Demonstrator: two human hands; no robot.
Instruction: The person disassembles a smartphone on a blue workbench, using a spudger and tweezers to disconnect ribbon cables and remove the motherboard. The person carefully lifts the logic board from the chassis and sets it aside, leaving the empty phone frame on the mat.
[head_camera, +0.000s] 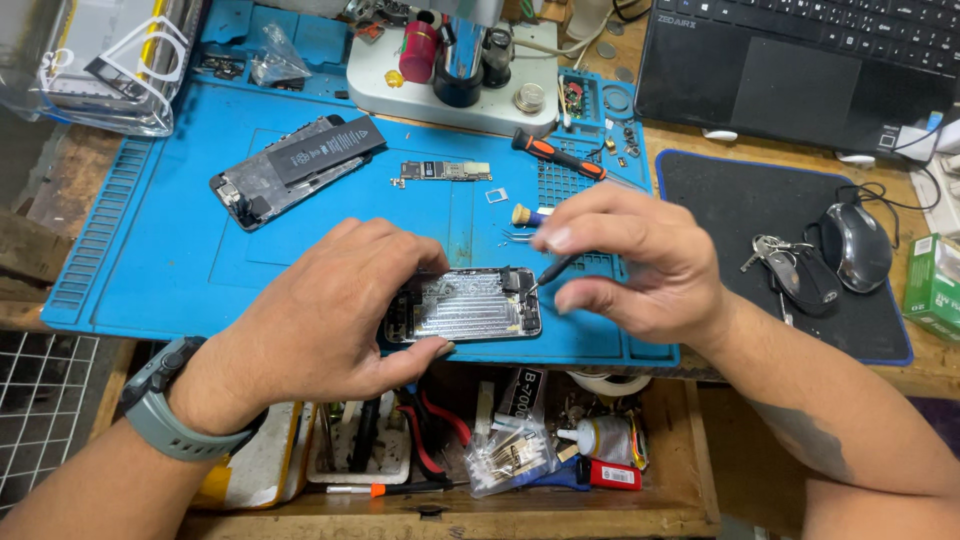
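Two hands work over an opened phone (465, 305) that lies flat near the front edge of a blue repair mat (180, 250) on the table (700, 150). The left hand (330, 310) curls around the phone's left end, thumb under the near edge and fingers over the far edge, gripping it steady; a grey watch (165, 405) sits on that wrist. The right hand (640, 265) pinches a thin dark tool (553, 270) between thumb and forefinger, its tip touching the phone's upper right corner, the other fingers loosely bent. Further back on the mat lies a second dismantled phone (295, 168) with a black battery showing, tilted diagonally, and just right of it a narrow circuit board (445, 171). An orange-and-black screwdriver (558, 155) rests near the mat's right side, with a small brush (528, 214) just behind the right hand's fingers. A white microscope base (455, 85) stands at the back edge. To the right, a black mouse pad (740, 200) carries a bunch of keys (790, 265) and a dark mouse (855, 245), with a laptop (800, 60) behind it. Below the table edge, an open wooden drawer (690, 450) holds red-handled pliers (440, 435), a small white bottle (600, 437) and other clutter.
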